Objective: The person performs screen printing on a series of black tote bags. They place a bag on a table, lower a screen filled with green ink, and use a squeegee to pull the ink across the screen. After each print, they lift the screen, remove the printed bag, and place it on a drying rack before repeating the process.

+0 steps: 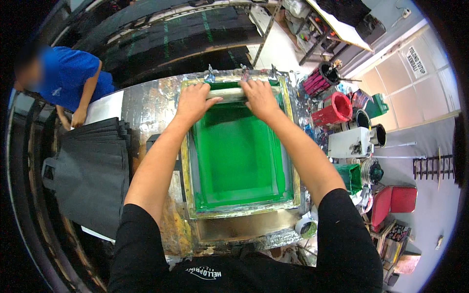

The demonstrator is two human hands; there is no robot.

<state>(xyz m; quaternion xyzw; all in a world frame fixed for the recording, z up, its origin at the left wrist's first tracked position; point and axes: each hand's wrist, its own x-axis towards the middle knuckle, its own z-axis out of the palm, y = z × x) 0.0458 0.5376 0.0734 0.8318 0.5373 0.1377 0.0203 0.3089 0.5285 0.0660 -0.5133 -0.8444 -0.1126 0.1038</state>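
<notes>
Squeegee handle (229,94), a pale bar lying crosswise, is held at the far end of the green printing screen (237,156), just near of the metal clamps (244,74) that pin the frame. It is gripped at both ends. The left hand (194,101) is closed over its left end, fingers wrapped across the top and thumb pointing right along the bar. The right hand (260,97) is closed over its right end in the same way, knuckles up. Only the short middle stretch of the handle is seen between the two hands; the blade beneath is hidden.

The screen is set in a yellowish wooden frame (187,161) and is coated in green ink, darker at the far end under the hands. The frame is laid on a worn, paint-stained surface (146,105) with foil-covered edges.

To the left, a stack of dark fabric pieces (93,166) is spread over the surface, and another person in a blue shirt (68,78) is seen at the far left, one hand resting by the stack. To the right, ink tubs are gathered: a red bucket (334,108), a white container (348,142) and a green tub (349,176). A roll of tape (306,227) is placed at the near right corner.
</notes>
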